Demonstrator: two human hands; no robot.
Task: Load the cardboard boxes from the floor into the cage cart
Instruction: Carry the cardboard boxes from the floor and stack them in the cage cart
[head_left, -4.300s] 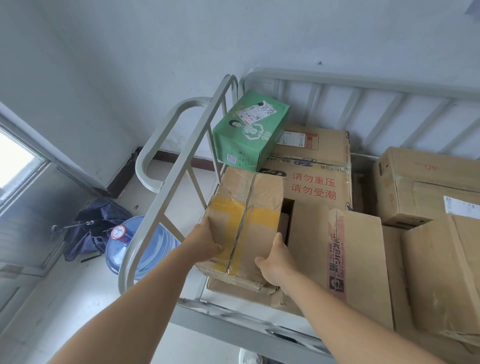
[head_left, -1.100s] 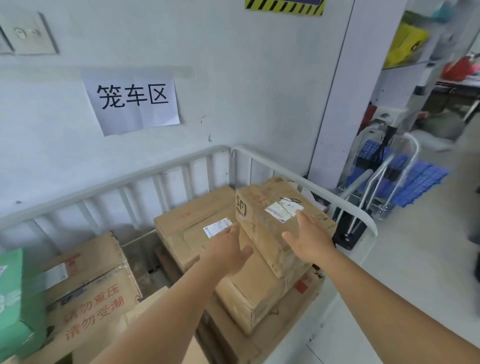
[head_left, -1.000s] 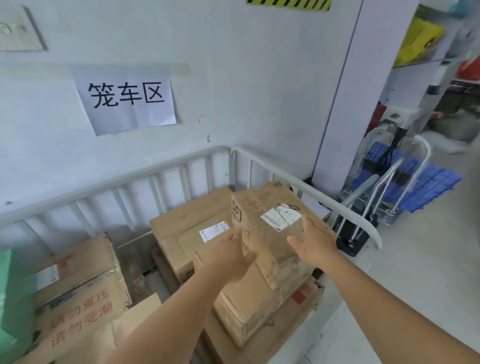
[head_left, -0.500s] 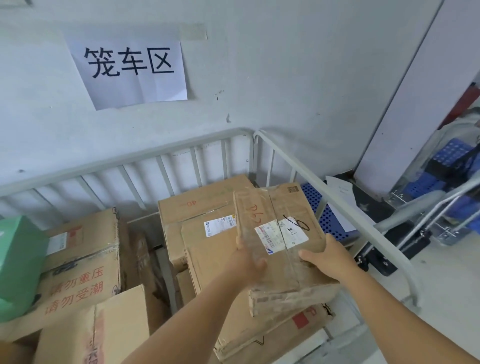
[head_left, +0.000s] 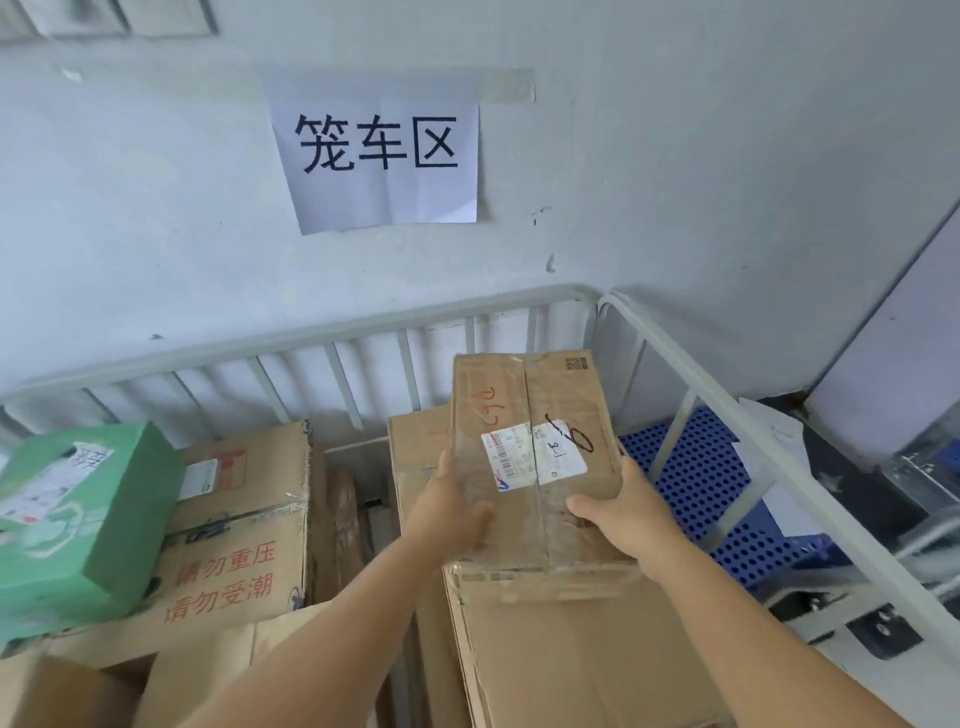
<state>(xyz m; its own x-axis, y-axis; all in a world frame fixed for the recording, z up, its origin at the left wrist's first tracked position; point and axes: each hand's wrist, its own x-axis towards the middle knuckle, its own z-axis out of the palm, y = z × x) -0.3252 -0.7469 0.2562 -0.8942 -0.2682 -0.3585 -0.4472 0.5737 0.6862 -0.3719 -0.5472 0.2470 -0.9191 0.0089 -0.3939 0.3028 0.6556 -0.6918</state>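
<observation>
A taped brown cardboard box (head_left: 535, 415) with a white shipping label and red scribbles lies on top of a larger brown box (head_left: 582, 660) at the right end of the grey cage cart (head_left: 311, 338). My left hand (head_left: 447, 514) grips its left side near the front corner, thumb on top. My right hand (head_left: 623, 509) holds its right front corner the same way. A box with red Chinese print (head_left: 234, 561) and a green box (head_left: 78, 509) stand in the cart to the left.
The cart stands against a grey wall with a paper sign (head_left: 379, 161). Its right rail (head_left: 727, 415) runs toward me. Beyond that rail lie a blue perforated pallet (head_left: 696, 483) and a metal trolley (head_left: 857, 597). More cardboard fills the cart's near left corner (head_left: 62, 691).
Both hands turned the small box and pushed it back, squaring it on the larger box. The view has shifted left and closer to the cart.
</observation>
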